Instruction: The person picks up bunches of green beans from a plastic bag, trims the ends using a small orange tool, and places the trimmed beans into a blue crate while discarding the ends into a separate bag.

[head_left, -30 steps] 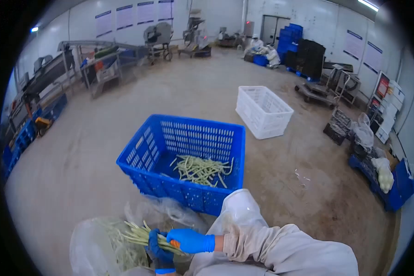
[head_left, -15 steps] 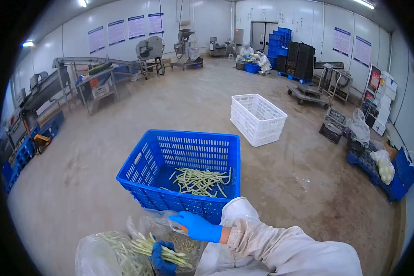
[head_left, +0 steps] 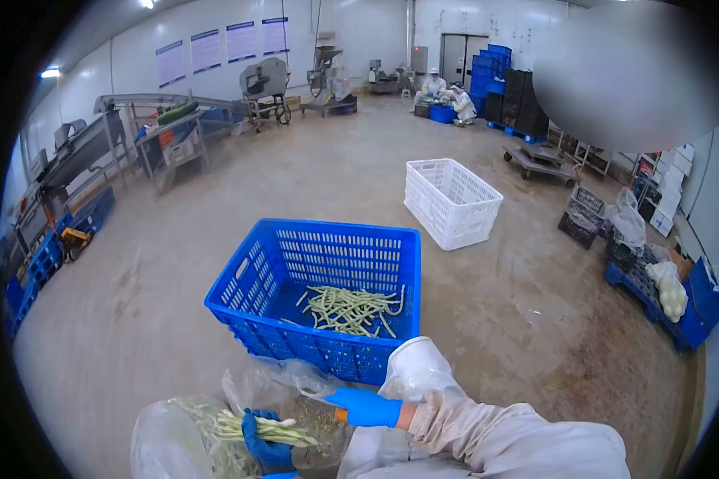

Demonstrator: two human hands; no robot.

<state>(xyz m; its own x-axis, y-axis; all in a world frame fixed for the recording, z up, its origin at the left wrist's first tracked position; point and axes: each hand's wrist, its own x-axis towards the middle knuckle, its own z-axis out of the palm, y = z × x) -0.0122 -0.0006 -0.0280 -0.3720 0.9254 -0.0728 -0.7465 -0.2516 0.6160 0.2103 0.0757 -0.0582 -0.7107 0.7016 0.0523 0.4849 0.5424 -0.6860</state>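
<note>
My left hand (head_left: 265,445), in a dark blue glove, grips a bunch of green beans (head_left: 256,429) above a clear plastic bag (head_left: 176,435) full of more beans at the bottom left. To its right, my right hand (head_left: 366,407), in a light blue glove, is closed around a small orange thing, probably a knife handle, close to the bunch's tips. Just beyond both hands a blue plastic crate (head_left: 252,271) stands on the floor with a loose layer of green beans (head_left: 347,308) at its bottom.
A white crate (head_left: 453,201) stands on the concrete floor behind the blue one. Metal tables and machines line the left wall. Two people in white sit by stacked blue crates at the far back. Blue bins with bags stand at the right.
My right hand went from touching the bunch to lifting off it, and now sits lower beside it. The left hand keeps holding the beans. The view tilted slightly.
</note>
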